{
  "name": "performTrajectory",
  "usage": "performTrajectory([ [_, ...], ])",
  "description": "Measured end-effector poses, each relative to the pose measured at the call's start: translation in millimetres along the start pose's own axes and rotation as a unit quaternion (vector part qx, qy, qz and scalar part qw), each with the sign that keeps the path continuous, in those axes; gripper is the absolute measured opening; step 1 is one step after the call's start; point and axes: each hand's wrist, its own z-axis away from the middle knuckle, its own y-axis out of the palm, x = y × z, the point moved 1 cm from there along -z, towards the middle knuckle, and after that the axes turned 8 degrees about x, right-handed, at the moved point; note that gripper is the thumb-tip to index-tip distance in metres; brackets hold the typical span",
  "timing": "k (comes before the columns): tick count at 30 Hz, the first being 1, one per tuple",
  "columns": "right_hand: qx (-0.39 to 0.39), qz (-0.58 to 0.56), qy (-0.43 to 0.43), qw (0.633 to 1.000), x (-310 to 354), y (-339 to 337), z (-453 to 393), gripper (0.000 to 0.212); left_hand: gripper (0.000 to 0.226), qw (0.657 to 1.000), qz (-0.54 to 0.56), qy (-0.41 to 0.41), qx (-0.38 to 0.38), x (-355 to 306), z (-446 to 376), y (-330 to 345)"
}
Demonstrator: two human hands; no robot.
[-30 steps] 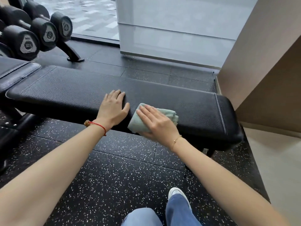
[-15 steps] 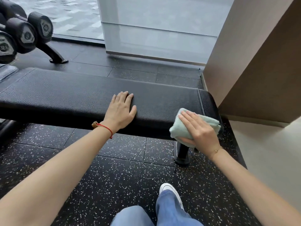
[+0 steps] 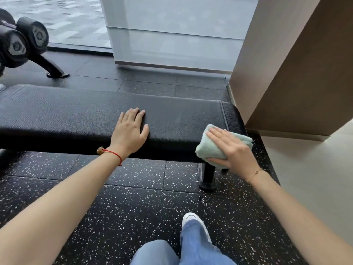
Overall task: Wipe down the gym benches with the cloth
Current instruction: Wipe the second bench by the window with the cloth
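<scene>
Worktop (image 3: 76, 115) runs left to right, black padded; its right end sits near the wall. My left hand (image 3: 129, 131) lies flat on the front edge mid-pad, fingers straight, probably bracing me while I lean. My right hand (image 3: 232, 150) presses the cloth (image 3: 208, 150) against the front right corner, fingers flat on top, thumb tucked under, so the folded pad wraps the edge. I'd judge this end nearly wiped.
</scene>
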Motion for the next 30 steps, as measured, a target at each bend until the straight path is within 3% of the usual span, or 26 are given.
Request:
performTrajectory([
  [4, -0.003, 0.001, -0.013, 1.000, 31, 7, -33, 0.076, 0.055, 1.000, 0.010, 0.003, 0.008, 1, -2, -1],
  [10, 0.061, -0.031, -0.075, 0.995, 113, 30, -108, 0.078, 0.051, 1.000, 0.002, 0.017, -0.021, 20, 3, -18],
  [16, 0.073, -0.024, -0.114, 0.991, 152, 49, -150, 0.078, 0.047, 0.998, -0.010, -0.054, -0.038, 99, 11, -37],
  [22, 0.080, -0.051, -0.126, 0.988, 189, 60, -185, 0.081, 0.046, 0.997, 0.016, -0.061, -0.055, 115, 7, -32],
  [27, 0.084, -0.055, -0.139, 0.985, 163, 48, -159, 0.079, 0.050, 0.997, 0.018, -0.062, -0.053, 117, 9, -32],
  [30, 0.038, -0.040, -0.124, 0.991, 116, 37, -112, 0.075, 0.050, 0.996, 0.017, -0.066, -0.055, 116, 10, -31],
])
